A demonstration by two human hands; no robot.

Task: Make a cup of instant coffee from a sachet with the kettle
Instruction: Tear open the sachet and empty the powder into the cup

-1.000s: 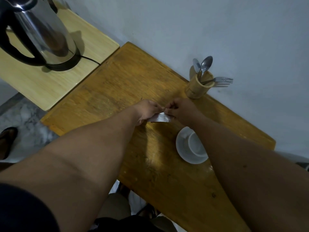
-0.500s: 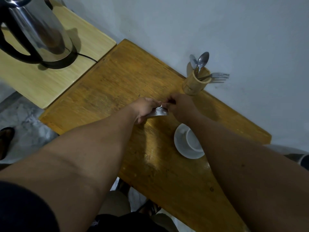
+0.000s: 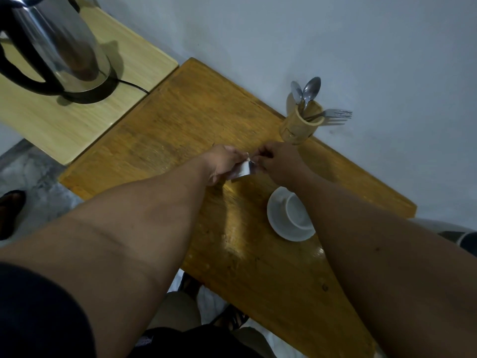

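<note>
A small white sachet [image 3: 242, 169] is pinched between my left hand [image 3: 222, 162] and my right hand [image 3: 278, 161], a little above the brown wooden table [image 3: 185, 130]. My left hand grips its body; my right fingers pinch its top edge. A white cup [image 3: 296, 211] stands on a white saucer [image 3: 277, 218] just below my right wrist, partly covered by that forearm. The steel kettle [image 3: 56, 45] with a black handle sits on its base at the top left, on a paler wooden table [image 3: 77, 120].
A bamboo holder [image 3: 300, 126] with two spoons and a fork stands against the grey wall behind my hands. The kettle's black cord [image 3: 134, 86] runs toward the brown table. A sandalled foot [image 3: 10, 210] shows on the floor at left.
The sachet has gone from flat between my hands to more bunched and upright. My hands have drawn closer together; the view shifted slightly.
</note>
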